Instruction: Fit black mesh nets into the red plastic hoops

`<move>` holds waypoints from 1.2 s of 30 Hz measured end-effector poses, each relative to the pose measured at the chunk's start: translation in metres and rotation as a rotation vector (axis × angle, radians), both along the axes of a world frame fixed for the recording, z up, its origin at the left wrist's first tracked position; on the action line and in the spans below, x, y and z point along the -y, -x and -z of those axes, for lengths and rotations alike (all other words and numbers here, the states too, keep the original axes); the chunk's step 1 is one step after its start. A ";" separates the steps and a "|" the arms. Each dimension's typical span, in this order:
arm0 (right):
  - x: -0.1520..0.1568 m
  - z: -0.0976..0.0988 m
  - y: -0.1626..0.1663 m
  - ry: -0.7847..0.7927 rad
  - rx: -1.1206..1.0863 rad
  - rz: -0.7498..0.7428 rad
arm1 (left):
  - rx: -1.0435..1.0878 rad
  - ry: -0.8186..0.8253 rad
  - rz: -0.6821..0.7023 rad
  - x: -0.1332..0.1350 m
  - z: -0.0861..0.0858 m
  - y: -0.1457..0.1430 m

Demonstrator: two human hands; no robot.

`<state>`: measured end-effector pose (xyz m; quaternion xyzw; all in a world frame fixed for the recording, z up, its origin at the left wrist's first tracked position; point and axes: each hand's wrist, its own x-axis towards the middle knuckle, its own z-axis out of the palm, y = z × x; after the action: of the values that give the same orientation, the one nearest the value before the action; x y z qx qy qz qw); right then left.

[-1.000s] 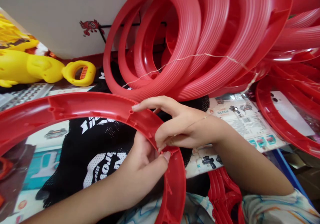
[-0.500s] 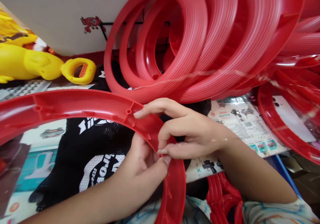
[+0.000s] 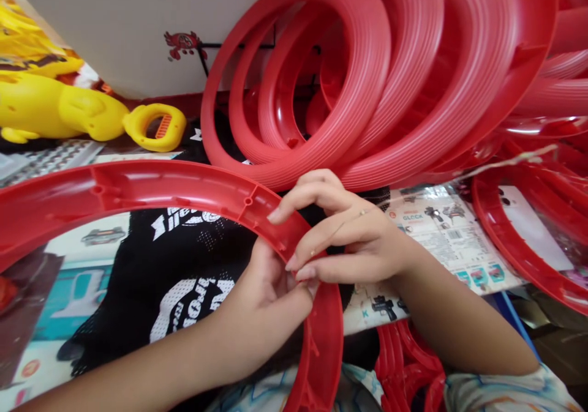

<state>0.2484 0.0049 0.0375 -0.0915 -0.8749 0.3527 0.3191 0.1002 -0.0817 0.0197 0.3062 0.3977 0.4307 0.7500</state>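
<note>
A large red plastic ring (image 3: 174,185), its hollow ribbed side facing me, spans the front left and curves down to my lap. My left hand (image 3: 275,302) is closed on its right-hand section, thumb near the channel. Beside that thumb, the thumb and fingers of my right hand (image 3: 349,234) are pinched together at the ring's inner edge, and what they hold is hidden. A thin pale strand lies across the back of my right hand. Under the ring spreads a black cloth (image 3: 193,302) with white lettering.
Several red ridged rings (image 3: 358,112) lean in a stack behind my hands. A yellow toy (image 3: 92,112) with a ring-shaped handle (image 3: 156,127) lies at left. Printed card (image 3: 441,234) is on the right, near another red ring (image 3: 505,247). A frayed strand (image 3: 514,161) crosses there.
My right fingers have bent closer together over the left thumb. The pale strand has shifted from across the stacked rings to the right and over my hand. The view has moved slightly.
</note>
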 end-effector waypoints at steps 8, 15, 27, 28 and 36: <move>-0.002 -0.002 0.000 0.005 0.059 -0.121 | -0.020 -0.018 -0.025 -0.001 0.002 0.001; 0.004 0.002 0.001 -0.002 -0.022 0.005 | -0.017 -0.021 -0.021 -0.001 -0.001 0.001; 0.012 0.009 0.008 -0.069 -0.115 0.128 | 0.081 -0.127 0.033 0.002 0.005 0.005; 0.014 0.009 0.009 -0.057 -0.118 0.141 | 0.074 -0.128 0.039 0.002 0.005 0.005; 0.009 -0.004 0.001 0.005 0.029 0.049 | 0.097 -0.006 0.067 0.002 0.004 0.001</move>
<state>0.2473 -0.0038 0.0417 -0.1187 -0.8760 0.3457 0.3147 0.0989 -0.0835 0.0155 0.3005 0.3488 0.4210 0.7815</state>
